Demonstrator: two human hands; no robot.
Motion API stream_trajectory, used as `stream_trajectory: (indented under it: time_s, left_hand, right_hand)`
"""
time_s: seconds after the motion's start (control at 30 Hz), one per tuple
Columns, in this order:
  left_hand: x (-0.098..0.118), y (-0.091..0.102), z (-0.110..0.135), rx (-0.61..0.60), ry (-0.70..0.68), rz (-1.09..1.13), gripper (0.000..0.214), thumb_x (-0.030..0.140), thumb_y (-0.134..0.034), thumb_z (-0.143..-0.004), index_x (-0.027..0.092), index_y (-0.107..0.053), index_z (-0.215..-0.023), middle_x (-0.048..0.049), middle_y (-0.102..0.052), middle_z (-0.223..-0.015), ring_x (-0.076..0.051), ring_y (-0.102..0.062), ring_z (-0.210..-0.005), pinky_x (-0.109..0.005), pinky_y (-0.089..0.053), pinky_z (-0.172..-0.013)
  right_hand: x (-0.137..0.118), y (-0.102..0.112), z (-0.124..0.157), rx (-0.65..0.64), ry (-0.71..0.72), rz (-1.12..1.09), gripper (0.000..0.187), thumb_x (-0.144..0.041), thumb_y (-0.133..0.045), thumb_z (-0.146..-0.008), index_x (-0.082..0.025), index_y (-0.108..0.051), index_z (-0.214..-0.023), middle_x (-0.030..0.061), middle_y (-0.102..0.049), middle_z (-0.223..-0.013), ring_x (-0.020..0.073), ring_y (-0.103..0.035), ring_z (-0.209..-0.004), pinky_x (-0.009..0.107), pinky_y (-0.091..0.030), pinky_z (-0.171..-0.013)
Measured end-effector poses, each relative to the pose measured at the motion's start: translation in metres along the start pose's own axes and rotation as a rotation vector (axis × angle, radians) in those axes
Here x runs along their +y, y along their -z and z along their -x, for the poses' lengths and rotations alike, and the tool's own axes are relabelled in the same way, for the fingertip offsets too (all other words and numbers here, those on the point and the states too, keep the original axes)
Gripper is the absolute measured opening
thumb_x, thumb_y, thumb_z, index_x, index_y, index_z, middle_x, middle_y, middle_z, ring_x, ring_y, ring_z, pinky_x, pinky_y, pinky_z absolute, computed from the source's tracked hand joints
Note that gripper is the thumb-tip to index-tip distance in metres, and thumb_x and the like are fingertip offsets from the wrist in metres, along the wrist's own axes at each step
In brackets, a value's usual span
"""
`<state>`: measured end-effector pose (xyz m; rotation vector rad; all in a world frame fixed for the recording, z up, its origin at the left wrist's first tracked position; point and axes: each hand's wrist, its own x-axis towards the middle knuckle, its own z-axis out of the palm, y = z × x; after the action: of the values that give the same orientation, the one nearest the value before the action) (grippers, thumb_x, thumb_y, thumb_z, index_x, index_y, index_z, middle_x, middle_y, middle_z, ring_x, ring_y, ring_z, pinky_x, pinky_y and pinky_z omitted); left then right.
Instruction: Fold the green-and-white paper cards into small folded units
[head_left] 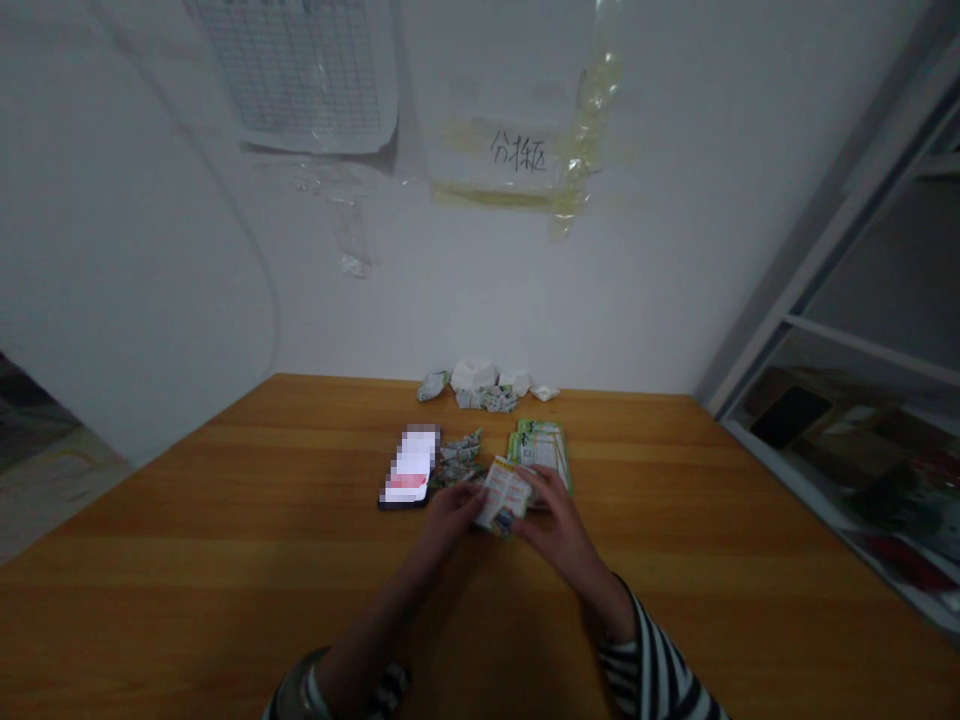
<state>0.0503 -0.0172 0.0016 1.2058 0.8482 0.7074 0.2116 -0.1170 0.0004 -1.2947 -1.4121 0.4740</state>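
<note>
Both of my hands meet over the middle of a wooden table (225, 560). My left hand (448, 515) and my right hand (556, 525) are closed on the two sides of a small printed paper leaflet (504, 492), held just above the tabletop. Right behind the leaflet lies a flat stack of green-edged leaflets (541, 446). A phone (409, 472) with a lit screen lies to the left of my left hand, and a few folded paper pieces (457, 458) sit between the phone and the stack.
A heap of crumpled or folded white papers (484, 385) lies at the table's far edge against the wall. Taped sheets hang on the wall (517, 150). A metal shelf unit (847, 340) with items stands at the right.
</note>
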Motion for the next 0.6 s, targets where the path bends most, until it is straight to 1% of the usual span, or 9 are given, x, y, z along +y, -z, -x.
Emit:
stream_trajectory:
  time_s: [0.07,0.1,0.17,0.27,0.37,0.43,0.47,0.53,0.6]
  left_hand:
    - [0.000,0.003,-0.001,0.024,0.074,0.071,0.034,0.046,-0.076,-0.060,0.016,-0.060,-0.064,-0.0023,-0.068,-0.060,-0.014,-0.059,-0.050,-0.024,-0.046,-0.049]
    - [0.000,0.005,-0.001,0.025,0.109,0.101,0.033,0.044,-0.077,-0.059,0.016,-0.060,-0.065,-0.0033,-0.069,-0.061,-0.015,-0.060,-0.051,-0.024,-0.046,-0.048]
    - [0.001,0.007,-0.001,0.016,0.164,0.146,0.031,0.039,-0.078,-0.059,0.015,-0.062,-0.067,-0.0056,-0.071,-0.066,-0.016,-0.063,-0.053,-0.025,-0.048,-0.048]
    - [0.001,0.007,0.002,0.000,0.208,0.179,0.027,0.033,-0.079,-0.059,0.014,-0.062,-0.067,-0.0045,-0.070,-0.062,-0.015,-0.063,-0.051,-0.023,-0.047,-0.047]
    - [0.001,0.000,0.005,-0.031,0.232,0.186,0.027,0.031,-0.080,-0.059,0.014,-0.062,-0.069,-0.0043,-0.069,-0.061,-0.017,-0.066,-0.052,-0.024,-0.048,-0.048]
    - [0.002,-0.006,0.008,-0.035,0.231,0.196,0.035,0.034,-0.080,-0.061,0.015,-0.063,-0.085,-0.0061,-0.073,-0.074,-0.020,-0.069,-0.059,-0.026,-0.050,-0.052]
    - [0.003,-0.009,0.010,-0.038,0.199,0.201,0.042,0.037,-0.078,-0.063,0.018,-0.061,-0.097,-0.0068,-0.074,-0.083,-0.021,-0.071,-0.064,-0.028,-0.052,-0.056]
    - [0.006,-0.013,0.014,-0.087,0.046,0.186,0.057,0.040,-0.076,-0.068,0.024,-0.054,-0.118,-0.0075,-0.073,-0.100,-0.023,-0.071,-0.077,-0.032,-0.054,-0.067]
    - [0.009,-0.015,0.018,-0.158,-0.156,0.087,0.059,0.035,-0.078,-0.066,0.025,-0.057,-0.120,-0.0085,-0.071,-0.109,-0.025,-0.069,-0.091,-0.035,-0.052,-0.080]
  right_hand:
    - [-0.005,0.005,0.001,-0.108,0.048,0.112,0.075,-0.038,-0.082,-0.063,-0.030,-0.053,-0.132,0.0093,-0.025,-0.149,0.0319,-0.028,-0.135,0.044,-0.029,-0.109]
    - [-0.005,0.006,0.001,-0.137,0.055,0.148,0.079,-0.037,-0.085,-0.059,-0.031,-0.053,-0.131,0.0092,-0.021,-0.150,0.0331,-0.025,-0.136,0.045,-0.028,-0.109]
    - [-0.002,0.009,0.001,-0.147,0.052,0.188,0.075,-0.033,-0.085,-0.060,-0.031,-0.056,-0.129,0.0106,-0.034,-0.143,0.0321,-0.033,-0.131,0.045,-0.032,-0.107]
    - [0.007,0.010,-0.001,-0.126,0.054,0.207,0.044,-0.021,-0.071,-0.077,-0.032,-0.064,-0.119,0.0078,-0.062,-0.110,0.0252,-0.055,-0.105,0.041,-0.042,-0.095]
    - [0.013,0.009,-0.002,-0.049,0.078,0.190,0.031,-0.013,-0.060,-0.082,-0.030,-0.073,-0.105,0.0063,-0.069,-0.093,0.0231,-0.060,-0.091,0.038,-0.045,-0.086]
    - [0.013,0.009,-0.003,0.032,0.058,0.115,0.022,-0.015,-0.062,-0.081,-0.026,-0.076,-0.095,0.0067,-0.071,-0.088,0.0226,-0.062,-0.087,0.035,-0.047,-0.082]
    - [0.013,0.008,-0.003,0.072,0.027,0.054,0.017,-0.018,-0.063,-0.081,-0.024,-0.077,-0.090,0.0067,-0.071,-0.086,0.0221,-0.063,-0.084,0.034,-0.048,-0.079]
    - [0.010,0.007,-0.004,0.153,-0.047,-0.063,0.013,-0.024,-0.065,-0.080,-0.021,-0.077,-0.082,0.0064,-0.072,-0.083,0.0214,-0.064,-0.081,0.032,-0.049,-0.076]
    - [0.006,0.007,-0.004,0.213,-0.098,-0.133,0.015,-0.028,-0.064,-0.081,-0.019,-0.076,-0.078,0.0060,-0.072,-0.081,0.0210,-0.065,-0.079,0.031,-0.050,-0.075]
